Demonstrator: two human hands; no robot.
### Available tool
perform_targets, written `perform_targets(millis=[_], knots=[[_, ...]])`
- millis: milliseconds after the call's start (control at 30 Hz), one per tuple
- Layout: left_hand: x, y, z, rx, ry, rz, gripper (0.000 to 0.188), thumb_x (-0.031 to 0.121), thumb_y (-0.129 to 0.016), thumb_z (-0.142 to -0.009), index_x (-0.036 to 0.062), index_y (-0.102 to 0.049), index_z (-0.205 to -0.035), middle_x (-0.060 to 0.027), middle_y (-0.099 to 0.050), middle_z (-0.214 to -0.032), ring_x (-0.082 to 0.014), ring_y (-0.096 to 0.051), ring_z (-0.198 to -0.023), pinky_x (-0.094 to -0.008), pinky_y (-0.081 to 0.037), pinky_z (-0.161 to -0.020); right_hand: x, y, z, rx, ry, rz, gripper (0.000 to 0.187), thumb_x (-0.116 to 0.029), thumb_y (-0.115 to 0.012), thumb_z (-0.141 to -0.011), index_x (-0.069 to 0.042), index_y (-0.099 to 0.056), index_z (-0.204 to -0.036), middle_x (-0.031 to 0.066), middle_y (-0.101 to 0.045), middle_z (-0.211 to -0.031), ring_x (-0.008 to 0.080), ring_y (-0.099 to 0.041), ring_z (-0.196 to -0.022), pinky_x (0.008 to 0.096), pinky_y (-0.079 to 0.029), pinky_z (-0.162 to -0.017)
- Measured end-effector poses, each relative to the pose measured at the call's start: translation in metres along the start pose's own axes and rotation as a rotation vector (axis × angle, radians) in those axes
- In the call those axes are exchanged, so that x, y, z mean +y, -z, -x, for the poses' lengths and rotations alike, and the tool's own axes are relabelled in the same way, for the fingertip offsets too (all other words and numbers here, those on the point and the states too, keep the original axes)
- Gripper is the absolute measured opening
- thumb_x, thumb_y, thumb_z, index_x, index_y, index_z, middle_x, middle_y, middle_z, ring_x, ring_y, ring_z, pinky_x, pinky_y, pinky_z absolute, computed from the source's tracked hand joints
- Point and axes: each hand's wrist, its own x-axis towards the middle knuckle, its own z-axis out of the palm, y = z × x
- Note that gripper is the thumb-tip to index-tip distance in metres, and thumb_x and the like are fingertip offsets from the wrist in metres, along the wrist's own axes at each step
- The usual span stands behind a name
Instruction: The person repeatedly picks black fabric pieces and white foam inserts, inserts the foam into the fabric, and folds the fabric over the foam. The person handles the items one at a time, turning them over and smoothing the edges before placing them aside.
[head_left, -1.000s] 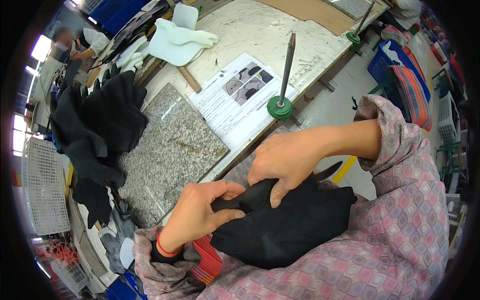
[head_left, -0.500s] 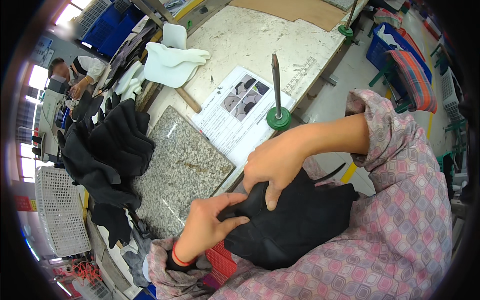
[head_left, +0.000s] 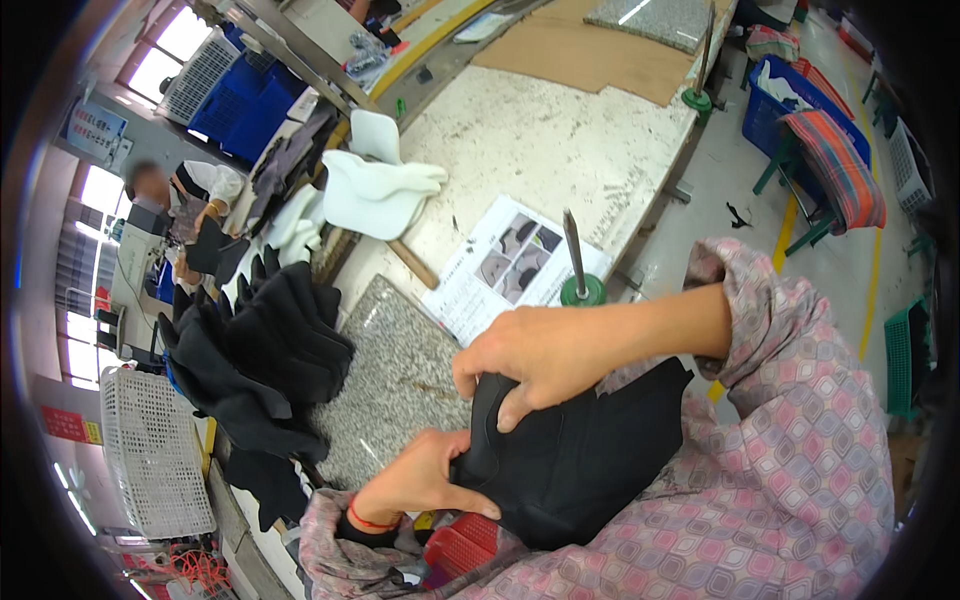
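I see the black piece point(head_left: 595, 455) held off the near edge of the table point(head_left: 560, 140), in front of the patterned smock point(head_left: 770, 480), perhaps so the body can back it. The left hand point(head_left: 428, 475) pinches its left edge, thumb on top, fingers mostly hidden; the right hand point(head_left: 532, 352) grips the upper edge, thumb pressed down, seemingly to keep the material steady between them. The sheet point(head_left: 475, 310) lies face up beyond the slab point(head_left: 385, 370), probably for glancing at, and the black pile point(head_left: 270, 350) sits left of the slab, likely for easy reach
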Motion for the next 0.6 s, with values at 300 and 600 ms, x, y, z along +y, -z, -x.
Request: perform_targets(millis=[300, 600], knots=[[-0.039, 0.022, 0.026, 0.313, -0.048, 0.106, 0.033, 0.008, -0.084, -0.067, -0.0055, -0.066, -0.091, -0.0041, -0.069, -0.081, -0.0098, -0.061, -0.076, -0.0276, -0.049, -0.070, -0.030, 0.014, 0.009, 0.570, 0.342, 0.116, 0.039, -0.007, -0.071, -0.077, -0.003, -0.054, -0.112, 0.0164, -0.054, -0.112, 0.0356, -0.058, -0.100, 0.0401, -0.047, -0.087], [-0.120, 0.037, 0.054, 1.058, -0.691, 1.565, 0.064, 0.007, -0.077, -0.071, -0.0033, -0.047, -0.127, -0.0166, -0.061, -0.114, -0.0280, -0.064, -0.098, -0.0379, -0.053, -0.085, -0.023, -0.019, -0.051, 0.449, 0.185, -0.466, 0.077, -0.036, -0.075, -0.080, 0.006, -0.039, -0.133, 0.0224, -0.046, -0.133, 0.0313, -0.045, -0.126, 0.0390, -0.035, -0.106]])
